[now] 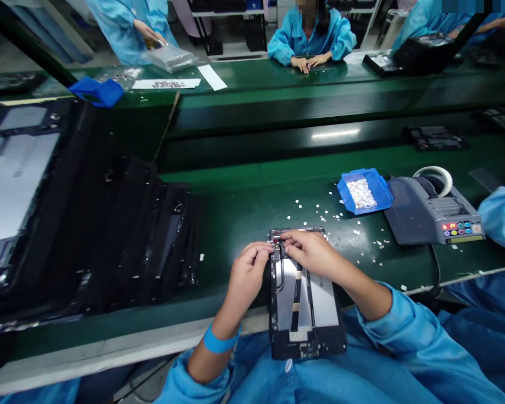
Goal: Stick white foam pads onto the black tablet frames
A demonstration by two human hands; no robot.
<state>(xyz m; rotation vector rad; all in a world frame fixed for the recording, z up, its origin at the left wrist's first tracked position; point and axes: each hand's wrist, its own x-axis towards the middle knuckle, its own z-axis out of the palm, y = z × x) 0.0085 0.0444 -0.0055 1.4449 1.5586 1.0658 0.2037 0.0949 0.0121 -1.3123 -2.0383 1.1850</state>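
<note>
My left hand [247, 268] and right hand [309, 251] pinch the top of the open tablet [305, 306]. It hangs off the table edge [151, 342], so it might slip.

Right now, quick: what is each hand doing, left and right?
Left hand: fingers pinched at the top left edge of the tablet frame.
Right hand: fingers curled on the frame's top; anything held cannot be told.

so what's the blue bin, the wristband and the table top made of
Blue bin: looks like moulded plastic, smooth and slightly glossy, with thin rigid walls.
Wristband on the left hand: soft blue elastic or fabric, matte; hard to tell which.
Table top: dark green mat, probably rubber, with a dull sheen reflecting the lights.
</note>
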